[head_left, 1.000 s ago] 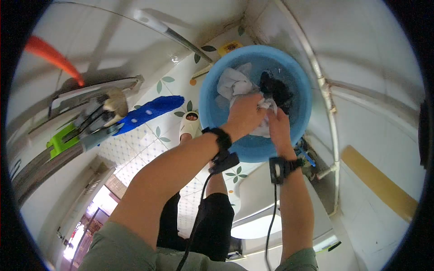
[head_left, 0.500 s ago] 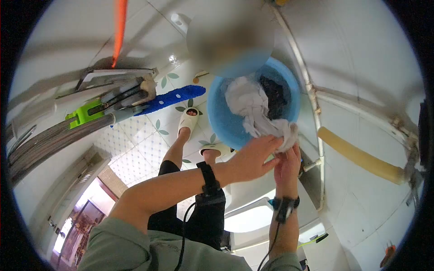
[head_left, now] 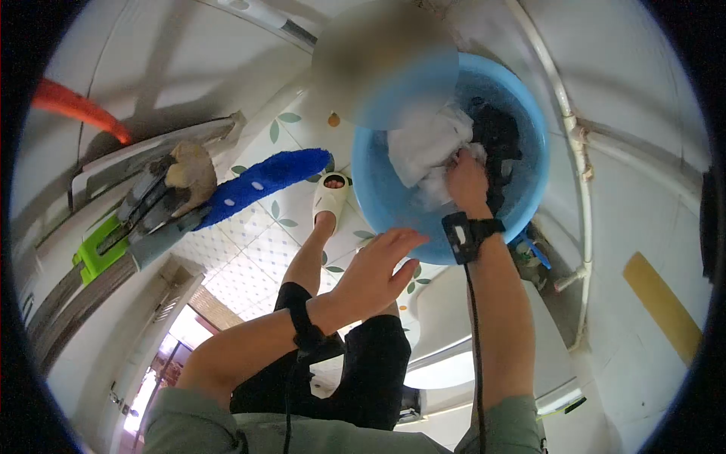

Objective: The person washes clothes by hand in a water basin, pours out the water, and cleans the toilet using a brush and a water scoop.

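Observation:
A round blue basin (head_left: 527, 219) holds water, a white wet garment (head_left: 429, 140) and a dark garment (head_left: 497, 140) on its right side. My right hand (head_left: 467, 184) reaches down into the basin, its fingers closed on the edge of the white garment. Part of those fingers is hidden by the cloth. Outside the near left rim, my left hand (head_left: 380, 266) hangs with fingers stretched out and holds nothing. A blurred round patch covers the upper left part of the basin.
To the left stand a mop with a blue pad (head_left: 265, 185) and a green clamp (head_left: 100, 248). A white pipe (head_left: 556, 76) runs along the right wall, near a yellow tube (head_left: 662, 306). A white toilet (head_left: 446, 367) is below the basin.
Both hands were together at the white garment's raised end over the basin's near rim. My right hand has gone down into the basin; my left has let go and moved left. The view has shifted.

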Tool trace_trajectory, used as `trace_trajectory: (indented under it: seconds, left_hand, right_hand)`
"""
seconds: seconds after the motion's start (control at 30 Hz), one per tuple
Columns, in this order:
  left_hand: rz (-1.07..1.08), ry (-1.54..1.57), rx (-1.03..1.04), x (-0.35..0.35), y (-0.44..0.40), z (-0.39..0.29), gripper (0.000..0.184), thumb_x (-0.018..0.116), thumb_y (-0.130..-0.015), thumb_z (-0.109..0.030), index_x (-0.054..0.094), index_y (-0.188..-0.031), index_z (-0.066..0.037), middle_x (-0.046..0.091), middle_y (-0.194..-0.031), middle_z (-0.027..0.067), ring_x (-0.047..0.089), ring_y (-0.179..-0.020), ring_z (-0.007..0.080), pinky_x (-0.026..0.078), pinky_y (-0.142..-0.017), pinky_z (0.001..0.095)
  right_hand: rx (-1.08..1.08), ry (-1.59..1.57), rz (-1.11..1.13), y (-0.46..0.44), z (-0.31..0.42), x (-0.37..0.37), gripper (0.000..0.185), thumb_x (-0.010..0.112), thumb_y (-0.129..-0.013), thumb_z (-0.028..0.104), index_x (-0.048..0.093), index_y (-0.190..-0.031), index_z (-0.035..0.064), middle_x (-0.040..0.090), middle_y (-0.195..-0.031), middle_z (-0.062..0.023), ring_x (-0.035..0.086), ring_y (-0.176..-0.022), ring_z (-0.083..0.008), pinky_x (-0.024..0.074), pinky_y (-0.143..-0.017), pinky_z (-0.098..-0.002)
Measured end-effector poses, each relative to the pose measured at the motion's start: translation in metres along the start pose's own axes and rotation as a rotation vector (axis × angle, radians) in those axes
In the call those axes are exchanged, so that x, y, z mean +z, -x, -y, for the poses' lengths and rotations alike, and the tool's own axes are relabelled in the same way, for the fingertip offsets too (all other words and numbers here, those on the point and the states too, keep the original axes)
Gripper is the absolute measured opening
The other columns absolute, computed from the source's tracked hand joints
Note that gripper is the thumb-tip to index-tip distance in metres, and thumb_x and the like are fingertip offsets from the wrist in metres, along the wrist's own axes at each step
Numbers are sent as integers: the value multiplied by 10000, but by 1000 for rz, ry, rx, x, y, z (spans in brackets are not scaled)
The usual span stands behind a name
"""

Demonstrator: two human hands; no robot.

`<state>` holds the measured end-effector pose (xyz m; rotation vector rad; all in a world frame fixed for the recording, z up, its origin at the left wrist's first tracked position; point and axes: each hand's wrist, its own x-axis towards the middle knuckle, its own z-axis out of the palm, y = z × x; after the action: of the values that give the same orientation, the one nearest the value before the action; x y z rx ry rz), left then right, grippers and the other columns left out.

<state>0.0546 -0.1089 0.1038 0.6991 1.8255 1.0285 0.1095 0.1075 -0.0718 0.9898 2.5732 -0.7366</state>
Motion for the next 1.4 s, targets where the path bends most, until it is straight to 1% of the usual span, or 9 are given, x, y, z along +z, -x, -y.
trace_trajectory:
  seconds: [0.13,0.3,0.43,0.57,0.67,0.87,0.97,1.17,1.4]
  left_hand:
    - [0,48,-42,-7,-1,12,328,579,-915,-86,558,-1240,-50,560,-1231,170,617,-1043,304,516,-863,384]
    - [39,119,-159,-7,-2,2,415,600,-914,-91,505,-1317,-65,519,-1288,165,606,-1086,290,539,-884,370]
    - [97,105,-164,-3,2,-34,706,672,-868,-113,301,-1468,-91,386,-1415,205,459,-1281,350,473,-1006,435]
    - [64,-10,-40,17,7,-66,1139,800,-749,-206,-26,-1522,-75,129,-1547,232,182,-1430,396,224,-1163,504]
    - [-142,62,159,30,9,-85,1145,818,-711,-243,26,-1513,-43,93,-1547,255,142,-1436,429,183,-1159,551]
    - [-445,51,424,32,-34,-119,1060,787,-732,-261,100,-1522,-95,113,-1566,216,129,-1462,368,136,-1169,538]
    - [-311,196,508,16,-58,-128,824,757,-749,-242,342,-1449,-115,376,-1461,204,321,-1389,354,186,-1168,516]
    - [95,124,200,11,-52,-84,349,742,-763,-232,635,-1064,-92,665,-1040,140,602,-1075,312,422,-979,453]
    - [-47,241,-122,11,-19,-68,379,719,-785,-238,599,-1029,27,663,-900,221,649,-853,412,509,-763,457]
  right_hand:
    - [-176,298,175,-30,-37,27,294,550,-874,154,566,-1113,-18,645,-1025,-224,632,-970,-361,504,-821,-451]
    - [287,-1239,-68,68,27,-98,324,551,-961,151,539,-1219,-46,612,-1159,-111,565,-1042,-164,430,-918,-284]
    - [280,-1220,-126,171,74,-208,394,531,-935,23,467,-1318,-44,561,-1273,-118,531,-1147,-186,384,-1008,-309]
    - [217,-1186,-234,251,98,-292,479,497,-930,25,385,-1387,-60,486,-1363,-190,493,-1249,-278,380,-1061,-396]
    - [286,-1185,-415,279,128,-344,559,582,-825,27,403,-1347,-60,459,-1385,-217,485,-1250,-347,403,-1050,-484]
    - [36,-1208,-368,318,132,-396,574,568,-848,57,371,-1371,-72,436,-1397,-250,457,-1276,-391,388,-1058,-530]
    - [-27,-1290,-339,309,135,-394,576,574,-852,68,370,-1371,-76,439,-1395,-254,463,-1274,-396,396,-1054,-534]
    - [140,-1345,-385,251,137,-357,572,570,-884,102,361,-1386,-73,467,-1373,-254,473,-1273,-400,405,-1048,-542]
    - [161,-1105,-160,153,129,-275,557,598,-932,125,372,-1413,-40,527,-1327,-196,519,-1228,-270,412,-1034,-397]
